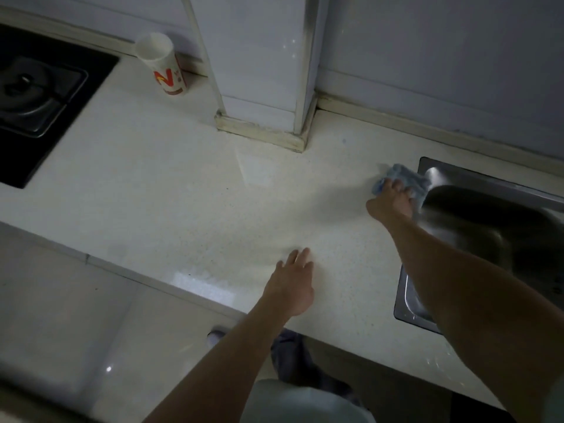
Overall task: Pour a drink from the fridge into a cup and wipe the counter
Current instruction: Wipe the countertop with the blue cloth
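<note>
A white paper cup (163,64) with red and orange print stands at the back of the pale counter (171,190), near the wall. My right hand (392,201) grips a blue cloth (406,180) on the counter beside the sink's left rim. My left hand (293,282) rests flat on the counter near its front edge, fingers straight. No drink container is in view.
A steel sink (488,233) is set into the counter at the right. A black gas hob (36,96) lies at the far left. A tiled wall column (262,87) juts onto the counter at the back centre. Floor tiles (61,331) show below the front edge.
</note>
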The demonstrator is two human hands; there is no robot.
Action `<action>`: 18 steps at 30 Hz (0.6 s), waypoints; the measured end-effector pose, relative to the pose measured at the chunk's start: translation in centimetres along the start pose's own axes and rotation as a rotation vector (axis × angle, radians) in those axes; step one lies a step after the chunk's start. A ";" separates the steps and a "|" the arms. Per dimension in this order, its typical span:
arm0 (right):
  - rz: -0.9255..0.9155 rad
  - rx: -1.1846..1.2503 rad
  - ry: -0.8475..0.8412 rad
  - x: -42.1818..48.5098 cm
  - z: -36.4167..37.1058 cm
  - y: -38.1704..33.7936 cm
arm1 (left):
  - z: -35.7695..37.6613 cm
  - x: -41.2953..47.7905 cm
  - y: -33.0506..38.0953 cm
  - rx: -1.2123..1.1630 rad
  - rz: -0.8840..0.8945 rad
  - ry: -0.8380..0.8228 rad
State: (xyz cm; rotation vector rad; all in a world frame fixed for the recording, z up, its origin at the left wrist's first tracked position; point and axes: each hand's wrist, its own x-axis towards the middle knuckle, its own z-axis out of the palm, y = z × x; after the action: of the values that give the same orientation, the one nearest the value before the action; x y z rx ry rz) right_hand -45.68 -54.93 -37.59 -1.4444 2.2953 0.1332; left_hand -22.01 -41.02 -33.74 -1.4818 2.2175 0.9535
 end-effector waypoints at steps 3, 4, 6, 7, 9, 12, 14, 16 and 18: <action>-0.007 0.020 -0.042 -0.2 0.5 -3.8 | 1.0 -1.3 -0.9 0.012 -0.012 0.009; -0.055 0.009 -0.057 -0.5 0.7 -5.2 | 1.3 -1.7 -1.3 0.018 -0.019 0.016; -0.185 -0.019 -0.081 -1.2 1.0 -8.3 | 1.8 -2.3 -1.7 0.024 -0.027 0.030; -0.255 -0.038 -0.104 -1.5 1.3 -9.8 | 2.0 -2.5 -1.8 0.022 -0.028 0.035; -0.391 -0.091 -0.144 -2.3 2.2 -12.0 | 2.2 -2.8 -1.7 0.018 -0.033 0.030; -0.541 -0.158 -0.127 -3.2 3.1 -12.1 | 2.4 -3.0 -1.5 0.018 -0.039 0.018; -0.586 -0.152 -0.097 -3.4 2.8 -10.1 | 2.4 -3.0 -1.5 0.013 -0.037 0.006; -0.560 -0.115 -0.067 -3.5 2.6 -7.3 | 2.3 -3.0 -1.9 0.001 -0.025 -0.005; -0.474 -0.076 -0.014 -3.9 2.5 -4.0 | 2.0 -3.0 -2.0 -0.008 -0.009 -0.025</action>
State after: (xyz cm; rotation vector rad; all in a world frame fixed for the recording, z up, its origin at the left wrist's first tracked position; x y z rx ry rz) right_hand -39.97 -52.72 -37.75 -1.9724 1.8898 0.0876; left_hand -19.14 -38.08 -34.22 -1.4742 2.1896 0.9739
